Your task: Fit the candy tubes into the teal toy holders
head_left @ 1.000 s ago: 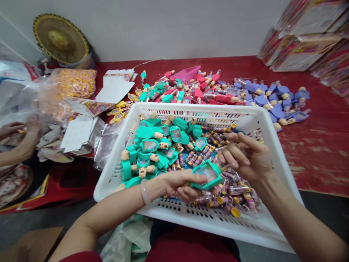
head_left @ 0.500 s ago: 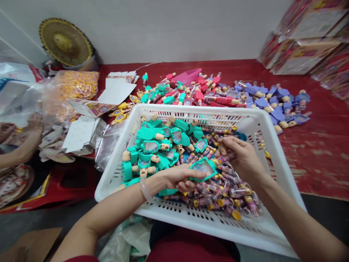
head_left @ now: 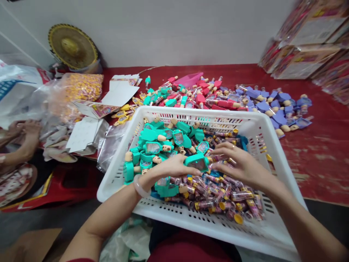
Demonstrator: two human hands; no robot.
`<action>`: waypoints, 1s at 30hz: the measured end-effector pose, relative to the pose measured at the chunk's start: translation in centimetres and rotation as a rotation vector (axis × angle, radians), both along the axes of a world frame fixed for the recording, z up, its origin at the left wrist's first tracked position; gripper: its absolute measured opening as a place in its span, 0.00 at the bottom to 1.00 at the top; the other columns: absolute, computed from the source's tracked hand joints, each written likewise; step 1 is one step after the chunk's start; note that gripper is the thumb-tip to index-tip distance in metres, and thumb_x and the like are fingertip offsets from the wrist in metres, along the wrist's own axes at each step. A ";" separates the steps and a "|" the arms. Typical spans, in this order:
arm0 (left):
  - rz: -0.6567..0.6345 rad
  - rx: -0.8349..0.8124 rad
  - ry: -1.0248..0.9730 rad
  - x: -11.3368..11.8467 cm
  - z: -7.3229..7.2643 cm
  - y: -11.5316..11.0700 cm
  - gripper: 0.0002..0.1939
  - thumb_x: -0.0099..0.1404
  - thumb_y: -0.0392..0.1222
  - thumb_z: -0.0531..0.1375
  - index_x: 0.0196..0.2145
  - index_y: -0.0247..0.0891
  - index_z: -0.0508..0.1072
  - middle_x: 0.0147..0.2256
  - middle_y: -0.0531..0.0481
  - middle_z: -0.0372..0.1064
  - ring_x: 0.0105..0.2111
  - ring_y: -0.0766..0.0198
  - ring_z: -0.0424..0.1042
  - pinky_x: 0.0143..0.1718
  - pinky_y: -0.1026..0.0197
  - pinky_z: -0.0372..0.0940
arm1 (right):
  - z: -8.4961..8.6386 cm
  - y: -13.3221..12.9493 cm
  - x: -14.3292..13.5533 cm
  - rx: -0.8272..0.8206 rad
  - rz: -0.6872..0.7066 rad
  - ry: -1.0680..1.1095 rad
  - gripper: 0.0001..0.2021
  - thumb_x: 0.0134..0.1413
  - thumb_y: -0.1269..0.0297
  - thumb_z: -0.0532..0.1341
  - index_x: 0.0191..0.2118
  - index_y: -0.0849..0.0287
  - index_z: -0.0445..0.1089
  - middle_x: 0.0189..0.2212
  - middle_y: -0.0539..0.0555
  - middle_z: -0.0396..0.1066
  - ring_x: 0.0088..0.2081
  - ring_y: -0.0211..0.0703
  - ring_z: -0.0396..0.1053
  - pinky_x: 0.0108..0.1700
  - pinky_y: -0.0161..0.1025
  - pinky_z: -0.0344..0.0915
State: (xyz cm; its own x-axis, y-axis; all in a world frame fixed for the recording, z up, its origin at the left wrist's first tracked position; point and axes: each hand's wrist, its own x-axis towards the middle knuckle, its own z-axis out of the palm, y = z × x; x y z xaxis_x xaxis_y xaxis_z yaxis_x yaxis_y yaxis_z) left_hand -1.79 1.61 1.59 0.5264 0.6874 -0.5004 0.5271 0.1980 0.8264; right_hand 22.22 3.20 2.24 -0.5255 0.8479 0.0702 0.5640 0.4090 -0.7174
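Note:
A green toy case with a clear window (head_left: 196, 163) is gripped in my left hand (head_left: 174, 166), over the middle of a white plastic basket (head_left: 282, 163). A small tube stands out from the case's right end. My right hand (head_left: 240, 163), a ring on one finger, is beside that tube with its fingers apart. Green toy cases with beige, spotted ends (head_left: 152, 147) are heaped in the basket's left part. Small clear tubes with yellow caps (head_left: 215, 191) fill the middle and right.
Behind the basket, red toys (head_left: 200, 99), purple toys (head_left: 279, 116) and yellow ones lie on a red table (head_left: 313, 145). Packaged goods (head_left: 305, 62) are stacked at right. At left are white cards (head_left: 84, 134), a bag of yellow pieces (head_left: 84, 87) and another person's hands (head_left: 29, 134).
My right hand's fingers have spread from their pinch at the tube. The green case has shifted slightly left and up with my left hand. The view has moved a little.

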 end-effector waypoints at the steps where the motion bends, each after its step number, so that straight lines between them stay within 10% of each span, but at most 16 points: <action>1: -0.042 -0.015 0.018 -0.6 0.3 0.4 0.27 0.54 0.65 0.60 0.22 0.35 0.66 0.17 0.58 0.51 0.17 0.72 0.50 0.18 0.66 0.45 | 0.0 -0.5 0.0 0.122 0.053 -0.207 0.12 0.53 0.64 0.62 0.45 0.57 0.71 0.42 0.58 0.71 0.42 0.49 0.69 0.41 0.41 0.63; 6: -0.233 0.284 0.206 -1.0 -0.4 0.6 0.21 0.55 0.60 0.62 0.29 0.37 0.73 0.22 0.55 0.63 0.22 0.68 0.62 0.23 0.67 0.52 | -2.7 -2.3 -1.8 0.201 0.068 -0.796 0.08 0.52 0.75 0.55 0.32 0.62 0.71 0.26 0.59 0.72 0.29 0.48 0.70 0.29 0.38 0.53; 12: -0.307 0.910 0.534 0.3 -2.6 -0.5 0.25 0.63 0.37 0.55 0.58 0.49 0.63 0.41 0.45 0.70 0.40 0.56 0.69 0.37 0.62 0.60 | -3.5 -0.8 -1.2 -0.260 0.190 -0.544 0.11 0.52 0.58 0.58 0.24 0.58 0.68 0.20 0.51 0.68 0.23 0.39 0.64 0.24 0.34 0.47; 18: -0.198 0.451 0.348 -0.3 -2.0 -0.2 0.22 0.60 0.58 0.58 0.44 0.40 0.74 0.32 0.50 0.72 0.31 0.60 0.70 0.28 0.65 0.60 | -3.2 -1.0 -2.2 0.392 -0.040 -0.719 0.07 0.51 0.75 0.55 0.34 0.64 0.70 0.33 0.62 0.73 0.36 0.48 0.68 0.34 0.38 0.53; 25: -0.262 0.822 0.502 0.2 -2.2 -0.7 0.26 0.60 0.39 0.58 0.57 0.48 0.65 0.37 0.46 0.73 0.37 0.56 0.71 0.33 0.63 0.60 | -3.9 -1.2 -1.8 -0.174 0.108 -0.673 0.11 0.53 0.56 0.59 0.27 0.57 0.69 0.25 0.53 0.72 0.27 0.43 0.68 0.26 0.35 0.47; 30: -0.139 0.476 0.318 0.0 -2.1 -0.4 0.21 0.60 0.57 0.58 0.43 0.39 0.75 0.32 0.50 0.72 0.31 0.61 0.70 0.28 0.66 0.59 | -2.9 -1.0 -2.1 0.306 -0.085 -0.741 0.07 0.53 0.72 0.55 0.34 0.61 0.70 0.33 0.60 0.73 0.37 0.49 0.69 0.34 0.38 0.52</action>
